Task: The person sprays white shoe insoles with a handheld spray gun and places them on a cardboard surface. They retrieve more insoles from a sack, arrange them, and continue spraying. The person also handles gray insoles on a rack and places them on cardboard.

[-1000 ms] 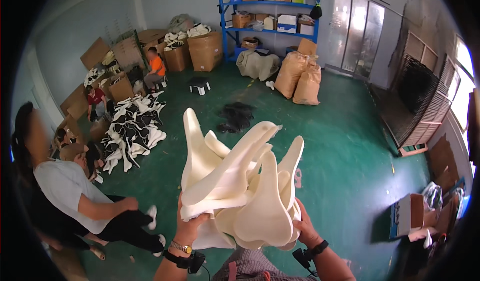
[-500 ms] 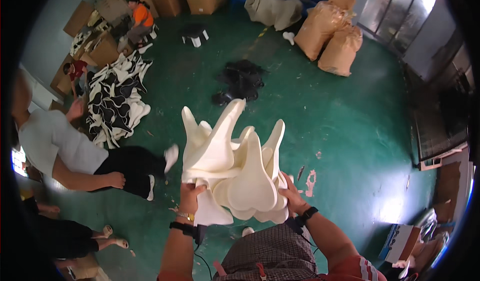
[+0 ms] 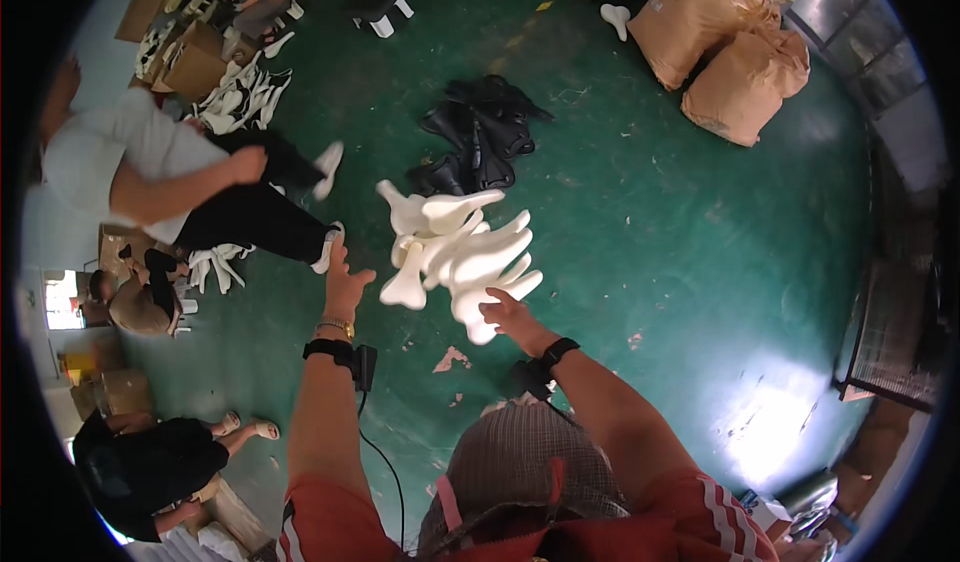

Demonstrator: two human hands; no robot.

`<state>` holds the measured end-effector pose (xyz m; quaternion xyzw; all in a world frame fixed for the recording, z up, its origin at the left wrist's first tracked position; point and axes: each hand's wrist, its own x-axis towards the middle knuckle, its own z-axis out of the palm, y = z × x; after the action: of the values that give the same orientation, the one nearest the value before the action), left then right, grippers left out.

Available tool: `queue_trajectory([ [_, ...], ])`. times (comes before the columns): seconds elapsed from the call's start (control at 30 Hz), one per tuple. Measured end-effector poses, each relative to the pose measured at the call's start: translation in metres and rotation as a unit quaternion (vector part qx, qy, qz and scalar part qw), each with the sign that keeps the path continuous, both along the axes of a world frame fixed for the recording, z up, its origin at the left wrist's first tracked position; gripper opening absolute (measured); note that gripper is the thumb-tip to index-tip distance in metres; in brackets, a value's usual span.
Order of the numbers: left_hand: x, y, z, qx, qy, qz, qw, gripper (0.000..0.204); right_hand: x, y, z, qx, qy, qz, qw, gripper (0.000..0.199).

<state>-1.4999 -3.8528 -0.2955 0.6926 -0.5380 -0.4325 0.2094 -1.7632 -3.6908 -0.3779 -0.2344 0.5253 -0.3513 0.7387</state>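
Observation:
Several cream, saddle-shaped foam pads (image 3: 465, 247) lie loosely heaped at or just above the green floor in front of me; whether all of them rest on it I cannot tell. My left hand (image 3: 346, 287) is beside the heap on its left, fingers spread, holding nothing. Over the near right edge of the pads is my right hand (image 3: 516, 320), its fingers apart and no pad gripped; contact with the pad beneath is unclear. Just beyond lies a pile of black saddle-shaped pieces (image 3: 485, 132).
A person in a light shirt (image 3: 150, 162) walks close on my left. Brown sacks (image 3: 735, 87) stand at the far right, a small black-topped stool (image 3: 378, 7) at the back. White pads (image 3: 245, 97) and cardboard boxes (image 3: 195, 62) lie far left. Others sit along the left side.
Both hands have let go of the stack of cream pads, which dropped away and spread into a heap. My hands have moved apart from it. The walking person has moved up the picture.

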Motion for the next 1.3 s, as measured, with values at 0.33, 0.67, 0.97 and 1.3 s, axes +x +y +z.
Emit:
queue_trajectory([
  [0.33,0.035,0.091,-0.123,0.127,-0.21,-0.175,0.954,0.039,-0.243,0.089,-0.003,0.192,-0.003,-0.194,0.962,0.043],
  [0.67,-0.118,0.036,-0.162,0.059,-0.237,-0.351,0.904,0.023,-0.484,0.07,-0.059,0.22,0.165,-0.015,0.961,0.028],
  [0.97,-0.383,-0.19,-0.037,0.11,0.223,0.132,0.96,0.029,-0.566,-0.303,0.042,0.169,0.244,-0.057,0.953,0.038],
  [1.3,-0.414,-0.038,-0.012,0.224,0.122,0.627,0.736,0.027,-0.587,-0.473,-0.001,0.058,0.241,0.341,0.907,0.031],
])
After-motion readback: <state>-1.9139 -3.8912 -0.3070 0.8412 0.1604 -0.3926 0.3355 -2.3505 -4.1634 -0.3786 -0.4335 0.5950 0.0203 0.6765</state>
